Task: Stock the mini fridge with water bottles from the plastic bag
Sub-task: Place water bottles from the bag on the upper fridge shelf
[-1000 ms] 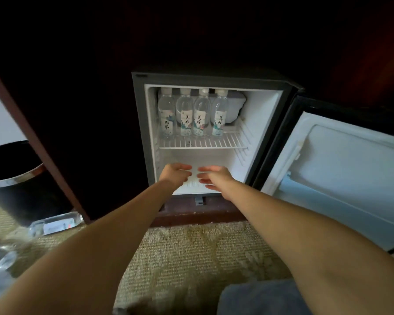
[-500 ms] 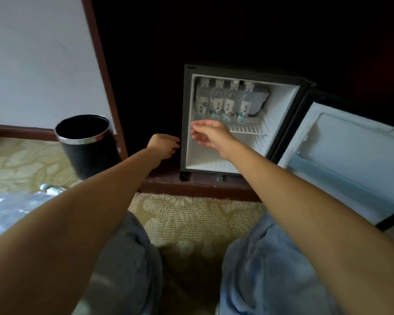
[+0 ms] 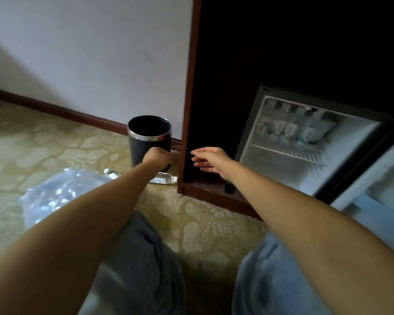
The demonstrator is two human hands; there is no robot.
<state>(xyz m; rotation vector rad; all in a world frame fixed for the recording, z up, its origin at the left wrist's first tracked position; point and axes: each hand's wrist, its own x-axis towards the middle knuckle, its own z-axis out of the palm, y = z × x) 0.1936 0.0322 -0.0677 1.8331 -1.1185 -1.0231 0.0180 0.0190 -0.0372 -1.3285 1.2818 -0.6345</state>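
Down on the carpet to my left lie the things I need next: the clear plastic bag sits crumpled near my left knee, one bottle neck pokes out at its far edge, and a loose water bottle lies on its side just in front of the black bin, close to the foot of the dark wooden cabinet. My left hand is curled loosely with nothing in it that I can see, hovering above that loose bottle and in front of the bin; my right hand is open, fingers spread, empty, held out before the cabinet side, well apart from the left. To my right the mini fridge stands open, with a row of bottles upright on the upper wire shelf and the lower space bare. I judge the step to be fetching another bottle, and the tidy way is to drop my left hand onto the loose bottle's middle, wrap it across its width so it cannot roll toward the bin, and lift it before turning back. I should stand it on the lower level or beside the row, label outward. As for writing, the labels in the fridge are smeared by blur and I cannot read any brand; the loose bottle's label is likewise illegible.
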